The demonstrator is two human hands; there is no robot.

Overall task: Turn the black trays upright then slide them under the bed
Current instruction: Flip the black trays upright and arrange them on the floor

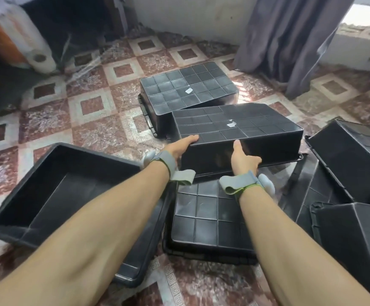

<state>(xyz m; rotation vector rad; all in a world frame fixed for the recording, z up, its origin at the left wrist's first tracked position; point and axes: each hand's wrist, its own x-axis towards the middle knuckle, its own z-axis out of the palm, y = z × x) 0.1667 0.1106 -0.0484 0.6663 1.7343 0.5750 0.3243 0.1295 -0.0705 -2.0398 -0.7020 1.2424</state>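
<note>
**Black trays scattered on the tiled floor, one gripped by both hands**

Black trays lie across the patterned floor (95, 133), most with their ribbed bottoms facing up. At the far left, one upright tray (54, 195) sits open side up, tilted a little, under the left forearm. Just right of it, near the middle foreground, a flipped tray (206, 219) rests bottom-up on the tiles between the two arms.

Above that, the held tray (239, 133) is upside down and raised at its near edge, its far side leaning against another inverted tray (188, 87) behind it; both carry a small white sticker on the gridded base. The left hand (183, 144) is clamped over the near-left corner of the held tray, fingers on top. The right hand (243, 157) grips the near side wall, thumb pointing up against the wall and fingers curled under the rim. Each wrist wears a grey strap.

To the right, further overturned trays (351, 164) are piled at angles against each other. A grey curtain (290, 40) hangs behind them by the wall.
</note>
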